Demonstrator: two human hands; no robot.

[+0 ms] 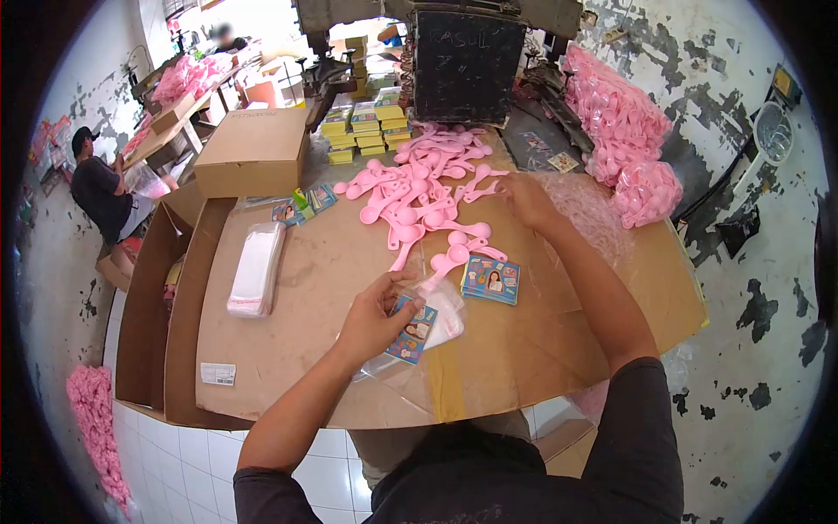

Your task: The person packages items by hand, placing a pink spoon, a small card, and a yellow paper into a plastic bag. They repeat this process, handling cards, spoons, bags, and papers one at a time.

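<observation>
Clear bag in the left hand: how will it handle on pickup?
Likely floppy: the clear bag lies wrinkled, pinched by the left hand. Probably light and slippery: its film looks thin and glossy, so a push may slide it.

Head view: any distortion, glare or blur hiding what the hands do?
Head view: strong fisheye, black corners, table edges bowed. Head view: background at top left blown out, light on the table even. Head view: left hand on the card and right hand at the spoons read sharp; the rim goes soft.
</observation>
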